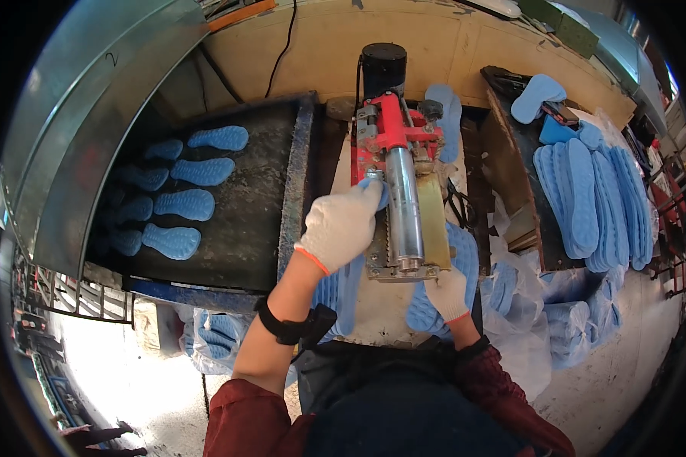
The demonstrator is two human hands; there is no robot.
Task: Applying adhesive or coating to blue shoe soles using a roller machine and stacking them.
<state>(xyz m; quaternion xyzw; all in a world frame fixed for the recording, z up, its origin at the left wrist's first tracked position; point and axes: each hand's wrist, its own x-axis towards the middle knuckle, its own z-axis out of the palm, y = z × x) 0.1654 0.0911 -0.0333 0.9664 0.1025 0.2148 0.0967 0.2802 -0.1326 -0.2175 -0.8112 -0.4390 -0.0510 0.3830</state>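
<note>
A machine with a red frame point(389, 122) and a shiny metal roller point(405, 213) stands in front of me. My left hand point(343, 223), in a white glove with an orange cuff, is at the roller's left side. Its fingers close on a blue insole point(383, 199), of which only a small part shows against the roller. Below the machine's front right corner is my gloved right hand point(447, 295), next to blue insoles point(424, 311) lying under the machine. The machine's edge hides its fingertips. More insoles point(463, 251) lie along the machine's right side.
On the left, a dark conveyor belt point(259, 167) carries several spread-out insoles point(184, 204). To the right, a bench holds stacked insoles point(579, 198) and a phone-like dark object point(560, 114). Clear plastic bags point(522, 327) of insoles stand below it. A black motor point(384, 67) tops the machine's far end.
</note>
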